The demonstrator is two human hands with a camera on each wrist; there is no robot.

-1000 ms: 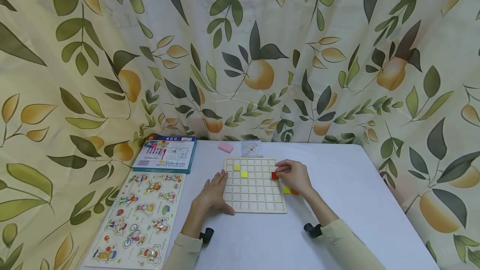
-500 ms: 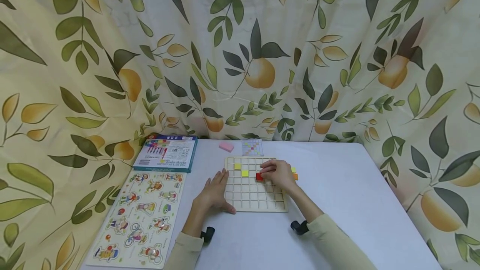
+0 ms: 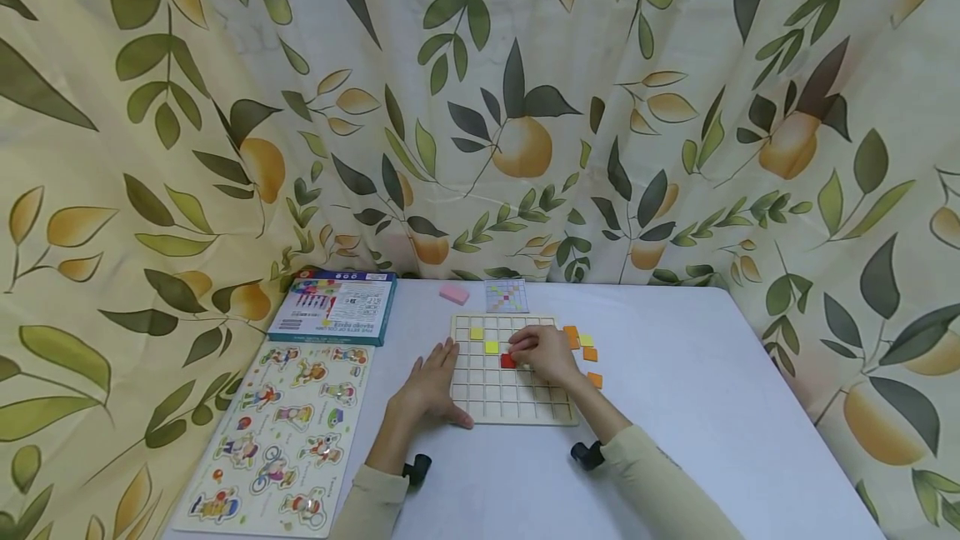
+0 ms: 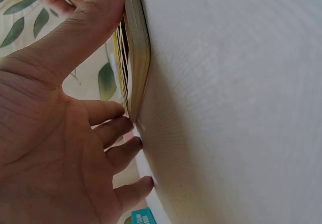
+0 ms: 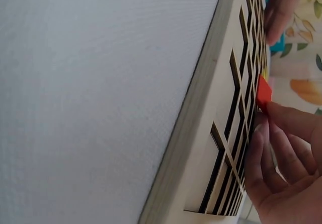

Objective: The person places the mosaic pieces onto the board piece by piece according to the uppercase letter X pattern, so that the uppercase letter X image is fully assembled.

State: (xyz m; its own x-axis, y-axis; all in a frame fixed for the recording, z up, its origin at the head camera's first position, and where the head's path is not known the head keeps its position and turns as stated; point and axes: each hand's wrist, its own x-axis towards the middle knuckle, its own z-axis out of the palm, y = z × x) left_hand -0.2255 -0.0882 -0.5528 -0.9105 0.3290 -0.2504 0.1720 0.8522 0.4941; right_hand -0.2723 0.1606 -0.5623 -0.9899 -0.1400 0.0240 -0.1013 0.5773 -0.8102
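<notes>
A wooden grid board (image 3: 480,412) lies in front of me, with two yellow square tiles (image 3: 477,333) in its upper left cells. My right hand (image 3: 547,354) pinches a red square tile (image 3: 507,362) by its edge, close over a cell near the board's middle. The right wrist view shows the red tile (image 5: 263,92) tilted at thumb and fingertip. My left hand (image 3: 427,390) rests along the board's left side, fingers straight, thumb at the near corner. In the left wrist view the left hand (image 4: 65,133) is spread, its fingertips right at the board's edge (image 4: 137,58).
Several orange tiles (image 3: 572,337) and a yellow tile (image 3: 587,341) lie right of the board. Behind it are a patterned card (image 3: 507,296) and a pink block (image 3: 453,294). A box (image 3: 330,311) and a picture puzzle board (image 3: 292,415) occupy the left side. A leafy curtain (image 3: 420,107) hangs behind.
My right hand has carried the red tile left from the board's right edge to near its middle, then slightly nearer me, uncovering the orange tiles. The left hand has stayed in place.
</notes>
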